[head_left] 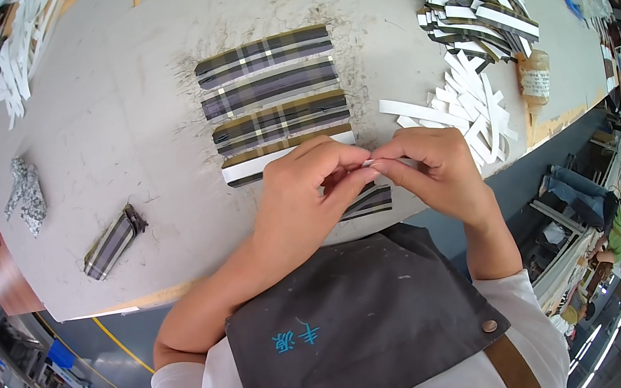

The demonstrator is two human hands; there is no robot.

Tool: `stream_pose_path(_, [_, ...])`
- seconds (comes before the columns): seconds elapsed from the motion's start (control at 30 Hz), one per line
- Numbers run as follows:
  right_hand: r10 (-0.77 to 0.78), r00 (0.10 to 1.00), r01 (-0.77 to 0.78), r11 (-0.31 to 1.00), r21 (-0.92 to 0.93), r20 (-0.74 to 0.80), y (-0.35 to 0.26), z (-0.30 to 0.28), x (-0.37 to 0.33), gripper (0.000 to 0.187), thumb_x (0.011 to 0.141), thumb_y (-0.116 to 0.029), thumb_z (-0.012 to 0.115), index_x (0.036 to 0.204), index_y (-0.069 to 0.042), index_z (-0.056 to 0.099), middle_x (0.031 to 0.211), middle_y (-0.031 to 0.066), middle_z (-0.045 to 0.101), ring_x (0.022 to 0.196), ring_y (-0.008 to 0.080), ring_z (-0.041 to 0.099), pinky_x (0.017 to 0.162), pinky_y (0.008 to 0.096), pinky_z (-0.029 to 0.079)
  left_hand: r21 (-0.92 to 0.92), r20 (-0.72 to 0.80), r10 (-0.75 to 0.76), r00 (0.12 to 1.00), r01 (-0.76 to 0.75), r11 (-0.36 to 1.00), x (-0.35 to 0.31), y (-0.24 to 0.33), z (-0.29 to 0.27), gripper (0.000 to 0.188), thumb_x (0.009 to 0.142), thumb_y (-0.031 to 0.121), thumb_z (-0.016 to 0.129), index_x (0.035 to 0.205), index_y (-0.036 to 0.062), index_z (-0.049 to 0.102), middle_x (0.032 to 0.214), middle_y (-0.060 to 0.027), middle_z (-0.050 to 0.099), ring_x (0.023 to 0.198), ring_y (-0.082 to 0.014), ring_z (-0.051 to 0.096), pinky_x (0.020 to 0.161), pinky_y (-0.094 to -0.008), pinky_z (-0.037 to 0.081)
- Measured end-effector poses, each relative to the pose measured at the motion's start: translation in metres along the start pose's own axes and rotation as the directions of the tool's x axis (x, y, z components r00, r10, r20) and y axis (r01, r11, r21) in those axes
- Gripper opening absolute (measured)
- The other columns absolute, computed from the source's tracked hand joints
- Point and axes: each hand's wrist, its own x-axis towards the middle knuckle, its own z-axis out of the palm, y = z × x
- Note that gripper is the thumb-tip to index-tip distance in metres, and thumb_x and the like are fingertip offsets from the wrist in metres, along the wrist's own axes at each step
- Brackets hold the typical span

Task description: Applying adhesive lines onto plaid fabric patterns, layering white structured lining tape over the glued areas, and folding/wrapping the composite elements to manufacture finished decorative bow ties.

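Observation:
My left hand [298,192] and my right hand [442,171] meet fingertip to fingertip over the near side of the table. Both pinch at the same spot, where a tiny whitish bit shows; the fingers hide the rest of it. Under and beside my left hand lies a plaid fabric strip with a white strip [248,171] along it. Above it, several plaid fabric strips [265,56] lie flat in a column, with frayed threads around them. Another plaid piece [372,201] shows partly below my hands. A heap of loose white strips [472,104] lies just beyond my right hand.
A large pile of plaid and white strips [474,4] fills the far right, near a brownish bottle [535,80]. Left on the grey table [117,118] are a tied plaid bundle [113,244], a speckled cloth scrap [26,194] and more white strips [21,56].

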Motion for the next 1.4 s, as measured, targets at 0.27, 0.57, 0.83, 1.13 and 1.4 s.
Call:
stream_pose_path(0.27, [0.064, 0.997, -0.068, 0.994, 0.088, 0.044, 0.003, -0.005, -0.001, 0.008, 0.083, -0.006, 0.070, 0.089, -0.001, 0.070, 0.070, 0.0034, 0.065, 0.056, 0.0068, 0.057, 0.046, 0.0197, 0.038, -0.169, -0.053, -0.262, 0.964, 0.249, 0.953, -0.019, 0.008, -0.021, 0.007, 0.084, 0.003, 0.070, 0.087, 0.0002, 0.064, 0.075, -0.0041, 0.063, 0.063, -0.0075, 0.056, 0.058, -0.0216, 0.047])
stream_pose_path(0.57, [0.138, 0.990, -0.142, 0.979, 0.147, 0.037, 0.005, 0.006, 0.013, 0.011, 0.085, -0.010, 0.071, 0.089, -0.001, 0.070, 0.067, 0.0051, 0.064, 0.054, 0.0051, 0.050, 0.049, 0.0214, 0.039, -0.094, -0.187, -0.417, 0.889, 0.407, 0.909, -0.037, 0.013, -0.055, 0.006, 0.088, 0.004, 0.065, 0.091, -0.0016, 0.064, 0.077, -0.0029, 0.064, 0.067, -0.0051, 0.056, 0.061, -0.0199, 0.045])
stream_pose_path(0.83, [0.308, 0.950, -0.291, 0.936, 0.200, -0.058, 0.008, 0.014, 0.036, 0.009, 0.087, -0.008, 0.068, 0.083, 0.000, 0.068, 0.064, -0.0013, 0.062, 0.058, 0.0016, 0.049, 0.053, 0.0183, 0.036, 0.340, -0.470, -0.180, 0.864, 0.365, 0.866, -0.027, -0.005, -0.072, 0.011, 0.087, 0.006, 0.068, 0.083, -0.0026, 0.064, 0.070, -0.0002, 0.061, 0.058, -0.0038, 0.050, 0.054, -0.0185, 0.041])
stream_pose_path(1.13, [0.335, 0.915, -0.327, 0.942, 0.072, -0.226, 0.014, 0.022, 0.049, 0.017, 0.079, -0.012, 0.077, 0.075, 0.002, 0.068, 0.061, 0.0031, 0.064, 0.054, 0.0043, 0.053, 0.052, 0.0193, 0.044, 0.509, -0.480, -0.070, 0.874, 0.342, 0.790, -0.016, -0.018, -0.070, 0.015, 0.079, 0.007, 0.075, 0.073, 0.0028, 0.062, 0.065, -0.0069, 0.060, 0.050, -0.0152, 0.055, 0.047, -0.0267, 0.043])
stream_pose_path(1.4, [0.331, 0.910, -0.326, 0.943, 0.064, -0.250, 0.019, 0.021, 0.050, 0.014, 0.079, -0.010, 0.075, 0.076, 0.002, 0.068, 0.060, 0.0034, 0.064, 0.054, 0.0049, 0.054, 0.052, 0.0206, 0.044, 0.509, -0.492, -0.057, 0.869, 0.340, 0.791, -0.015, -0.021, -0.068, 0.018, 0.077, 0.008, 0.076, 0.073, 0.0035, 0.059, 0.064, -0.0064, 0.059, 0.050, -0.0156, 0.055, 0.046, -0.0274, 0.043])
